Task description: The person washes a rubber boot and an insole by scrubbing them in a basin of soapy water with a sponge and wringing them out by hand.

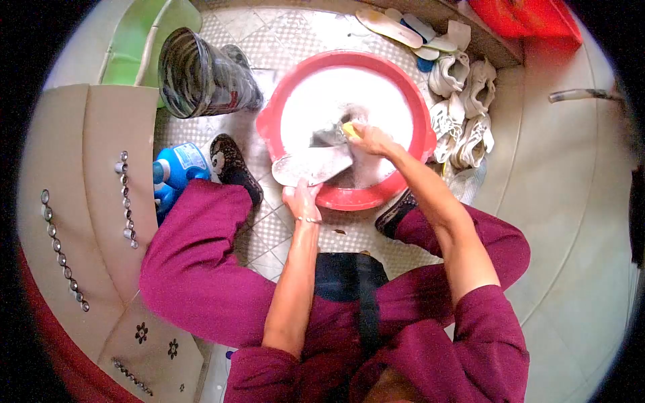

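A pale, sole-shaped insole (pixel 312 166) is gripped at its near edge by my left hand (pixel 302 200), fingers closed. It lies tilted over the front left of a red basin (pixel 420 101). White suds (pixel 329 87) cover most of the water, with a darker gap around the middle. My right hand (pixel 371 140) is over that gap, closed on a small yellow scrubber (pixel 350 130), just beyond the insole's far right end. The scrubber's underside is hidden.
White sneakers (pixel 463 114) and several insoles (pixel 390 28) sit at the right and back right. A dark bucket (pixel 208 74) stands back left, with blue bottles (pixel 181 164) nearer. Cabinet doors (pixel 121 154) flank the left. My knees surround the basin's near side.
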A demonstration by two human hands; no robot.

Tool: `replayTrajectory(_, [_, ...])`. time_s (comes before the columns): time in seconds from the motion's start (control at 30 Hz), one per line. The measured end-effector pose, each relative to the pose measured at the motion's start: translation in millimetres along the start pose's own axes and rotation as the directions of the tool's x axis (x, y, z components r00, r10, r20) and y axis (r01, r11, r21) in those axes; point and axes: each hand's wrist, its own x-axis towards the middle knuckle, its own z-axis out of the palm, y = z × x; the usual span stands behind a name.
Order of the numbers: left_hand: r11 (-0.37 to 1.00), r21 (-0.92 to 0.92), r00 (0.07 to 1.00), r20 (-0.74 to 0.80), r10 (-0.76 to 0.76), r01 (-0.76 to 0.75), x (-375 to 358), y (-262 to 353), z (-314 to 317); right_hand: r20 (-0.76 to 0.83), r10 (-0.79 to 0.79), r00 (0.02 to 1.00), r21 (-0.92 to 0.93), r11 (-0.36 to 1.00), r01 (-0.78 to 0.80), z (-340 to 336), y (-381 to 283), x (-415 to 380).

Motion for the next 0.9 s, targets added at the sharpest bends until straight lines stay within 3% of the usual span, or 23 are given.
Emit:
replayTrajectory(0.03, [1.0,0.005,1.0,0.02,-0.003,0.002,10,-4,-7,-0.002,0.005,1.0,0.006,1.0,-0.005,-6,-10,-8])
replayTrajectory(0.1, [1.0,-0.016,0.999,-0.024,-0.027,0.027,26,-18,-22,-0.237,0.04,0.971,0.225,0.974,0.015,-33,-32,-29])
replayTrajectory(0.13, [0.998,-0.037,0.996,-0.074,-0.055,0.052,28,-24,-25,-0.197,0.115,0.974,0.215,0.974,-0.071,-47,-54,-50])
replayTrajectory(0.17, [0.998,-0.036,0.996,-0.07,-0.063,0.06,22,-26,-26,-0.22,0.022,0.975,0.255,0.966,0.036,-32,-56,-57])
replayTrajectory(0.2, [0.995,-0.026,0.987,-0.128,-0.1,0.098,15,-25,-27,-0.419,-0.236,0.877,0.274,0.888,0.37,-5,-58,-66])
replayTrajectory(0.23, [0.991,-0.016,0.973,-0.188,-0.136,0.135,10,-25,-29,-0.2,-0.146,0.969,0.349,0.913,0.209,-1,-79,-90])
replayTrajectory(0.27, [0.988,0.086,0.972,-0.208,-0.108,0.128,12,-29,-35,-0.046,-0.219,0.975,0.431,0.876,0.218,11,-91,-105])
replayTrajectory(0.3, [0.984,0.142,0.984,-0.155,-0.089,0.111,9,-28,-39,0.012,-0.206,0.979,0.354,0.916,0.188,22,-105,-119])
replayTrajectory(0.33, [0.918,0.382,0.981,-0.193,-0.031,0.104,19,-40,-55,-0.048,-0.217,0.975,0.308,0.925,0.221,40,-114,-129])
replayTrajectory(0.37, [0.792,0.601,0.976,-0.216,0.034,0.106,29,-51,-73,0.001,-0.165,0.986,0.263,0.951,0.159,51,-116,-137])
replayTrajectory(0.4, [0.723,0.69,0.966,-0.206,0.157,0.03,14,-44,-69,-0.005,-0.152,0.988,0.19,0.97,0.151,52,-118,-136])
replayTrajectory(0.43, [0.703,0.697,0.953,-0.098,0.287,-0.14,6,-45,-65,-0.011,-0.137,0.991,0.114,0.984,0.137,53,-118,-134])
replayTrajectory(0.5, [0.973,0.232,0.973,-0.224,0.053,0.0,-7,-49,-47,-0.044,-0.028,0.999,0.183,0.983,0.036,61,-103,-115])
replayTrajectory(0.53, [0.982,0.188,0.992,-0.122,0.026,-0.003,-6,-58,-53,-0.054,-0.068,0.996,0.129,0.989,0.074,95,-67,-78])
replayTrajectory(0.57, [0.96,0.275,0.974,-0.225,0.016,0.048,-4,-62,-50,0.148,0.058,0.987,0.069,0.995,-0.069,90,-64,-63])
replayTrajectory(0.63, [0.968,0.243,0.995,-0.057,0.085,-0.068,-3,-62,-55,0.132,0.033,0.991,0.099,0.994,-0.046,65,-75,-78])
replayTrajectory(0.7, [0.97,0.242,0.984,-0.177,0.008,0.035,-13,-60,-58,0.14,0.076,0.987,0.13,0.987,-0.094,82,-70,-97])
replayTrajectory(0.77, [0.978,0.208,0.972,-0.234,0.033,0.017,-9,-64,-52,0.056,-0.049,0.997,0.218,0.975,0.035,35,-92,-133])
replayTrajectory(0.8, [0.871,0.488,0.942,-0.263,0.209,-0.058,9,-92,-75,0.191,-0.102,0.976,0.244,0.968,0.053,26,-98,-140])
replayTrajectory(0.83, [0.87,0.491,0.943,-0.261,0.204,-0.052,14,-98,-82,0.136,-0.174,0.975,0.208,0.968,0.143,39,-94,-144])
replayTrajectory(0.9, [0.879,0.476,0.961,-0.227,0.158,-0.032,2,-87,-73,0.212,-0.109,0.971,0.287,0.957,0.045,42,-100,-127])
